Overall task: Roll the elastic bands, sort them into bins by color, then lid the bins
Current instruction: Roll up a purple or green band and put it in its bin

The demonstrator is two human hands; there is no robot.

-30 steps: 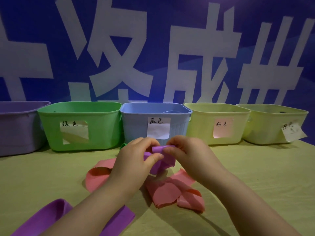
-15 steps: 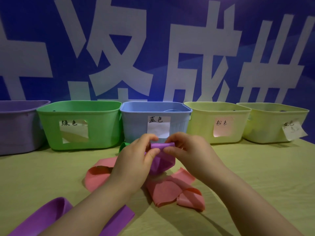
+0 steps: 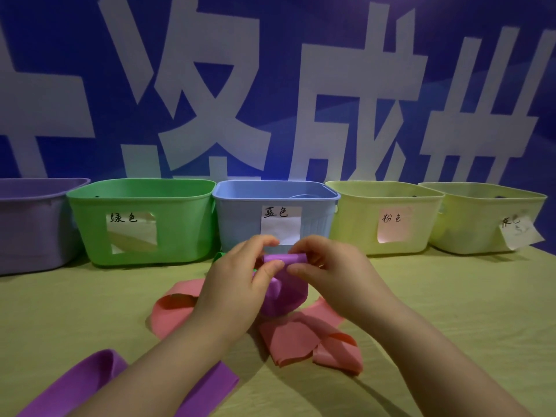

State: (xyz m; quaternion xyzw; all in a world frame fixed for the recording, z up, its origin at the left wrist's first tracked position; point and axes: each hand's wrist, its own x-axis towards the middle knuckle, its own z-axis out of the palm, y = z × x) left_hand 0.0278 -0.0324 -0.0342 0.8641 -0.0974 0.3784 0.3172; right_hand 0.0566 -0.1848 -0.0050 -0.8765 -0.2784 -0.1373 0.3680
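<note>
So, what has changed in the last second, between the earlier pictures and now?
Little. The left hand and right hand still pinch the purple band and have rolled its top end slightly further, lifting it a little. The pink bands, the second purple band and the five bins stayed put.

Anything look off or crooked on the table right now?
The paper label on the far-right yellow bin hangs tilted, its lower corner jutting past the bin's side. The left hand and right hand pinch the purple band. Nothing else stands out.

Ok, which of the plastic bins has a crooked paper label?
The far-right pale yellow plastic bin; its white paper label tilts, the rest sit straight.
</note>
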